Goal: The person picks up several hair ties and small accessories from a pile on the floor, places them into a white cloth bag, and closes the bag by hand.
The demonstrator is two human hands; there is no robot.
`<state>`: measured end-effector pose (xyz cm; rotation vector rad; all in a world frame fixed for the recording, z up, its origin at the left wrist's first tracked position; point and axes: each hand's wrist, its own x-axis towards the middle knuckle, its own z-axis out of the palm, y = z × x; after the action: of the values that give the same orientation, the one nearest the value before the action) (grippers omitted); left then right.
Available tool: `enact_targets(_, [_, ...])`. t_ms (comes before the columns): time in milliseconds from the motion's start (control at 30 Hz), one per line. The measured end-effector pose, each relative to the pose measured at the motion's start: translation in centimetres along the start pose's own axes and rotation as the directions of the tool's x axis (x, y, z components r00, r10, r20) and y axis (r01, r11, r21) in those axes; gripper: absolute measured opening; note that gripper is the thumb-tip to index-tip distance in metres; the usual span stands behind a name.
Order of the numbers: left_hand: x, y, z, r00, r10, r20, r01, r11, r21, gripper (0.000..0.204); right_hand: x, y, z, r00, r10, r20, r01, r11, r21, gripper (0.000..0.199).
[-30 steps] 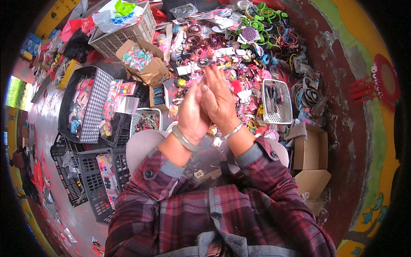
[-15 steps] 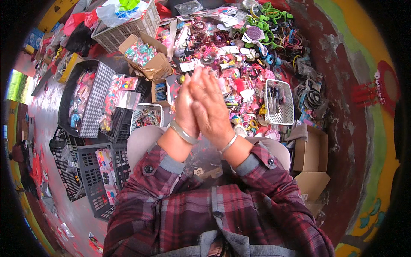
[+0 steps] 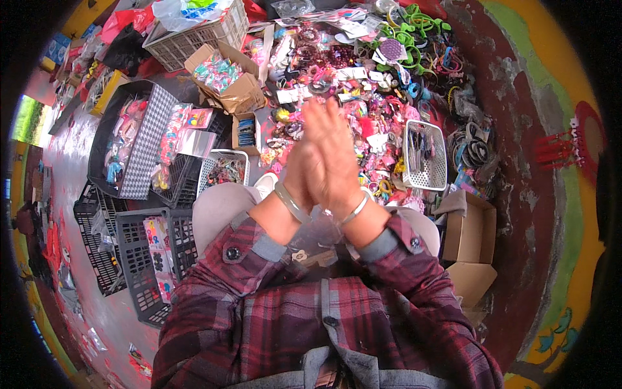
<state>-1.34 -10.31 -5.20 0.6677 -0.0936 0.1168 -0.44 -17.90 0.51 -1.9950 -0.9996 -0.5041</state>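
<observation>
Palm to palm, my two hands are pressed together in front of me, fingers stretched out and pointing away. My left hand [image 3: 299,174] is partly covered by my right hand [image 3: 336,170], and both are slightly smeared by motion. Nothing shows between them, though the palms' inner faces are hidden. A pale bangle [image 3: 293,202] rings my left wrist and a thin silver bangle [image 3: 356,206] my right. Beyond the fingertips spreads a heap of small colourful hair accessories [image 3: 369,110], mostly pink and red. Neither hand touches it.
A white basket [image 3: 406,155] stands at the right of the heap, another white basket [image 3: 203,170] at the left. Cardboard boxes [image 3: 241,94], a black checked box [image 3: 148,149], dark crates [image 3: 137,259] and a grey crate [image 3: 194,42] crowd the left. An opened carton [image 3: 476,233] lies at right.
My joined hands have shifted slightly to the right, and the palms have turned against each other. They remain pressed together. The view has moved a little, showing a white shoe by my left knee.
</observation>
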Motion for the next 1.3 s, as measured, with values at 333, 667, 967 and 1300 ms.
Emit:
enact_targets(333, [1.3, 2.5, 2.6, 0.969, -0.245, -0.021, 0.196, 0.821, -0.536, 0.045, 2.1, 2.9, -2.8, 0.804, 0.581, 0.127, -0.344, 0.281, 0.896, 0.062])
enact_targets(667, [1.2, 3.0, 3.1, 0.952, -0.235, -0.197, 0.123, 0.882, -0.455, 0.049, 0.5, 2.1, -3.0, 0.863, 0.502, 0.049, -0.494, 0.822, 0.282, 0.027])
enact_targets(967, [0.4, 2.1, 4.0, 0.935, -0.344, -0.088, 0.277, 0.86, -0.428, 0.057, 1.8, 2.3, -4.3, 0.762, 0.629, 0.153, -0.407, 0.282, 0.869, 0.011])
enact_targets(1300, [0.3, 0.2, 4.1, 0.941, -0.34, -0.008, 0.308, 0.862, -0.403, 0.041, 2.8, 1.1, -4.4, 0.842, 0.51, 0.178, -0.471, 0.53, 0.706, 0.012])
